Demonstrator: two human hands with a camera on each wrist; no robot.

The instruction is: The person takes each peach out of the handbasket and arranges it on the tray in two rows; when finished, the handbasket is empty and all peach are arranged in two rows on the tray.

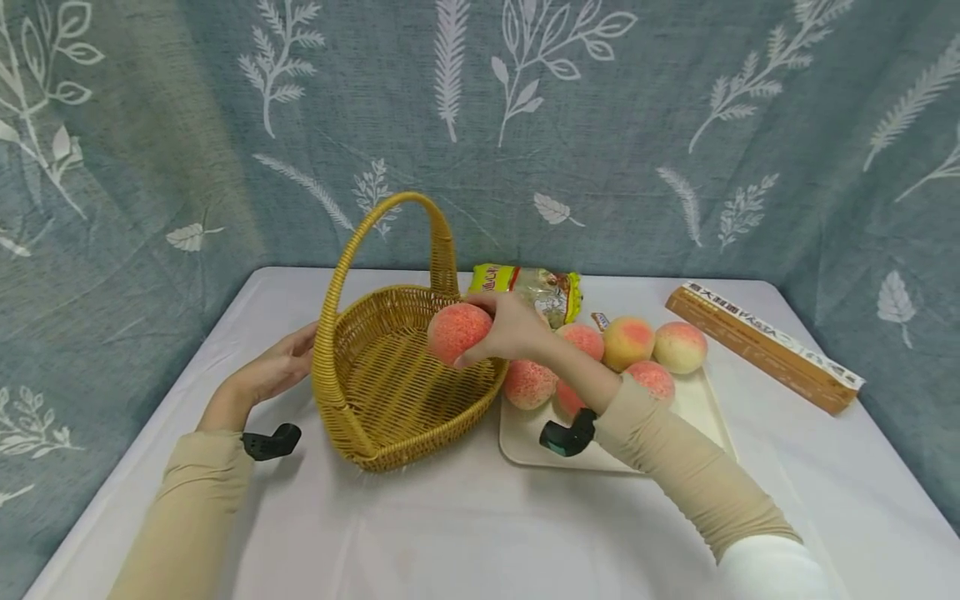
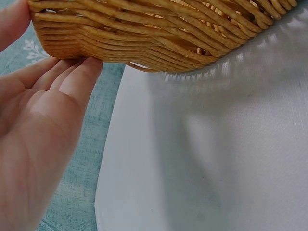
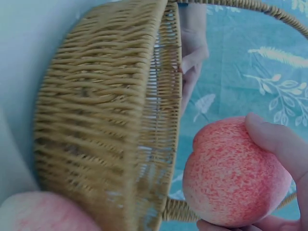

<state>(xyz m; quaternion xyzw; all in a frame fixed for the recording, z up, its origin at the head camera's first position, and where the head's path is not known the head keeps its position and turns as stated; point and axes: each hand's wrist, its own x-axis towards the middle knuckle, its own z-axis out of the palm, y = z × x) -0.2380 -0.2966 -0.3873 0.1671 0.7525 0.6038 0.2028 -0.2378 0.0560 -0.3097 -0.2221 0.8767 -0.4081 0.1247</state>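
A pinkish-red peach [image 3: 236,171] is held in my right hand [image 1: 517,329], thumb on one side and fingers on the other. In the head view this peach hangs over the opening of a heart-shaped wicker basket [image 1: 420,446] with a tall arched handle. My left hand [image 1: 277,371] is at the basket's left side. In the left wrist view, its thumb meets the rim while nearly straight fingers [image 2: 82,79] press the woven outer wall. Several more peaches [image 1: 680,347], red to yellowish, lie on a cream tray [image 1: 600,461] right of the basket.
Behind the basket and tray lies a yellow-ended clear food packet [image 1: 540,292], partly hidden by my right hand. A long brown pasta box [image 1: 765,346] lies at the right. Leaf-patterned curtain [image 1: 480,167] surrounds the white table [image 1: 420,533].
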